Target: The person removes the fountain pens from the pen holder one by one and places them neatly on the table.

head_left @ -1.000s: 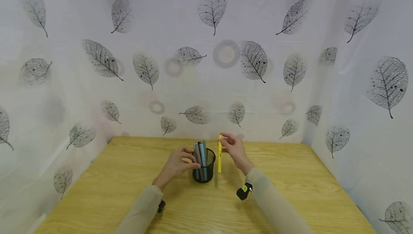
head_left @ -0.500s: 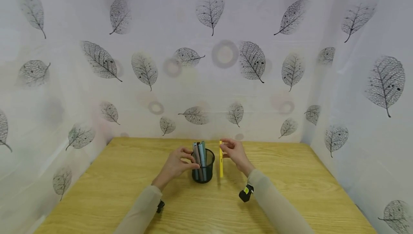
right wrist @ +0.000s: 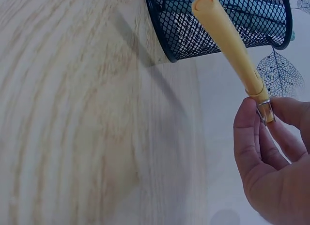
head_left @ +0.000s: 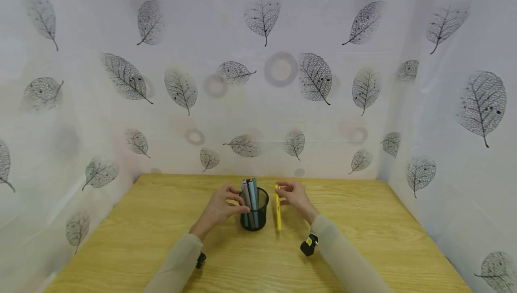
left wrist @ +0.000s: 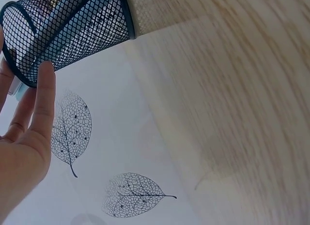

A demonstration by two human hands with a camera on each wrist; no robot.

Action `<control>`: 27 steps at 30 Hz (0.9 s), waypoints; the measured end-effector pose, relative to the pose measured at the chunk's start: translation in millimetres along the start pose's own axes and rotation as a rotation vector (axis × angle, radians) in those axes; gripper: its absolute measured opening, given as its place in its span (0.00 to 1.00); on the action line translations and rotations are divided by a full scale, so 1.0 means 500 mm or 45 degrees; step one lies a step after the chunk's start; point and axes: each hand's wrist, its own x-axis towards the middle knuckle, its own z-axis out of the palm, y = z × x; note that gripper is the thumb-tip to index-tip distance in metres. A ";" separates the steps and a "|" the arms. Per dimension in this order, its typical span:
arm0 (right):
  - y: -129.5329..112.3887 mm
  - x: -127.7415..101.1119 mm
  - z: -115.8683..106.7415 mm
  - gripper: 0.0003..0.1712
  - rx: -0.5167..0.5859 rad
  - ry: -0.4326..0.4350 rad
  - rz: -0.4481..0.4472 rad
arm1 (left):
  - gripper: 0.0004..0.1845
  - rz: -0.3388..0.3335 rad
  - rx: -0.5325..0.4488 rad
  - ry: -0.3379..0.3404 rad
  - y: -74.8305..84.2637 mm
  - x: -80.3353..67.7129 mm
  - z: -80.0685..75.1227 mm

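A black mesh pen holder stands upright on the wooden table, with several grey, blue and teal pens inside. My left hand holds it at the rim from the left, thumb on the near side. In the left wrist view, the fingers lie at the rim of the mesh. To the right of the holder, my right hand pinches a yellow pen by its clip end. The pen hangs nearly upright, its lower end near the table. The right wrist view shows its wire clip between thumb and fingers.
The table reaches back to a pale curtain printed with dark leaves, which also encloses both sides. A black wrist camera sits below the right cuff.
My right hand has lowered the yellow pen toward the table and slightly to the right, and the pen tilts a little more. My left hand has stayed at the pen holder.
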 end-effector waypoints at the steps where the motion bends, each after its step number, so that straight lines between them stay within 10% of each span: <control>1: 0.000 -0.001 0.000 0.23 -0.002 -0.008 0.004 | 0.09 0.000 0.000 -0.001 0.000 0.000 0.000; 27: 0.026 -0.006 -0.018 0.22 -0.130 -0.220 0.174 | 0.09 0.003 -0.002 0.000 0.000 -0.001 0.000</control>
